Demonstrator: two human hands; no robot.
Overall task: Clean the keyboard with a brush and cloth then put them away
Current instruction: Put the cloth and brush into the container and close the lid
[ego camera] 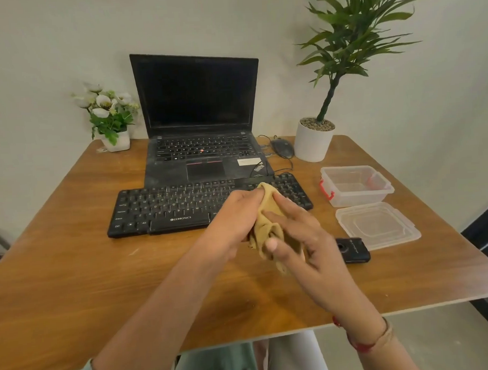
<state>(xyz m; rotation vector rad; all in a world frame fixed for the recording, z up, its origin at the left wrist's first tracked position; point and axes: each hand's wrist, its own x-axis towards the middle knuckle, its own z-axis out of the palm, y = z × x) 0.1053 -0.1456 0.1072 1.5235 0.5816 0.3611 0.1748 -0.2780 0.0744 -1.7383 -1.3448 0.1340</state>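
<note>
1. Tan cloth (266,211) bunched between both hands. The left hand (233,216) has its fingers curled round it; the right hand (304,238) pinches its folds between thumb and fingers.
2. Position: over the keyboard (168,210)'s right front corner. Can't tell if it touches the keys.
3. Risk: the loose tail could snag keycaps. A wad this tight likely skips the gaps.
4. Cloth looks thin, soft and creased.

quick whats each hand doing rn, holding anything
left hand: closed, gripping the tan cloth.
right hand: pinching the same cloth between thumb and fingers.
</note>
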